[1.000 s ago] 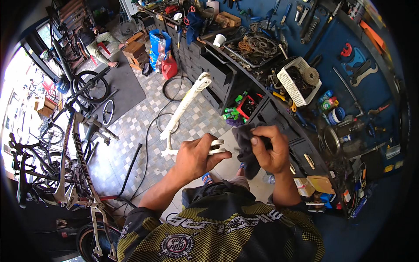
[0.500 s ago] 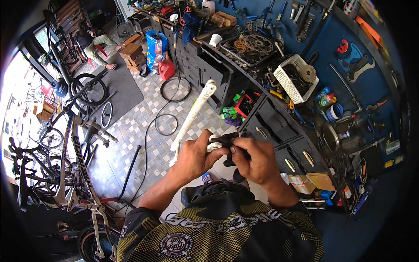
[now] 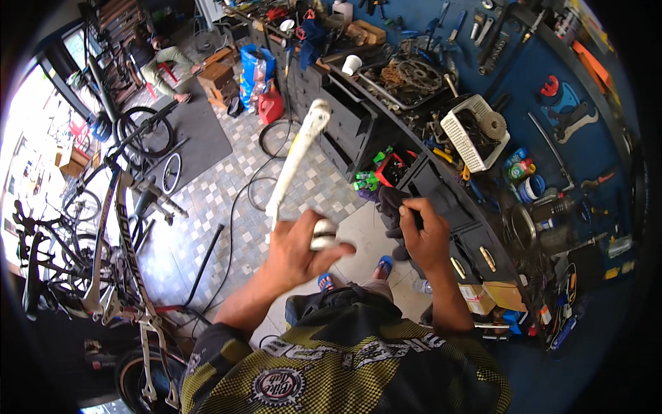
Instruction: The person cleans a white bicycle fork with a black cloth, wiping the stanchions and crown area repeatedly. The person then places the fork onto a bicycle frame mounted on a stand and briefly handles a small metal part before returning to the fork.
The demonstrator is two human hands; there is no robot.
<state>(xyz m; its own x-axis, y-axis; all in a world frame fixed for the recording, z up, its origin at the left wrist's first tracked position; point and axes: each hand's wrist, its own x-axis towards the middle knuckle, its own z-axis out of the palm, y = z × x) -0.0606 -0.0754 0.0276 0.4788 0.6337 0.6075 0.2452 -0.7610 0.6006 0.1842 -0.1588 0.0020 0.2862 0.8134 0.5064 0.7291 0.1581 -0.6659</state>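
My left hand (image 3: 293, 255) is closed around a white bike frame part (image 3: 298, 159), a long arm with a holed, rounded end pointing away from me. Its near end, with rounded lugs, pokes out between my thumb and fingers; the rest of that end is hidden by my hand. To the right, my right hand (image 3: 427, 238) pinches a dark, crumpled rag (image 3: 392, 205), which hangs beside the drawers. A gap separates the rag from the white part.
A dark workbench with drawers (image 3: 438, 183) runs along my right, carrying a white basket (image 3: 470, 148) of parts and a tray (image 3: 372, 86). Bikes (image 3: 124, 255) stand at left. A black hose (image 3: 234, 207) crosses the tiled floor. Another person (image 3: 162, 69) sits far left.
My right hand has drawn the rag off the near end of the white part and moved right. The white part has shifted slightly left, still in my left hand.
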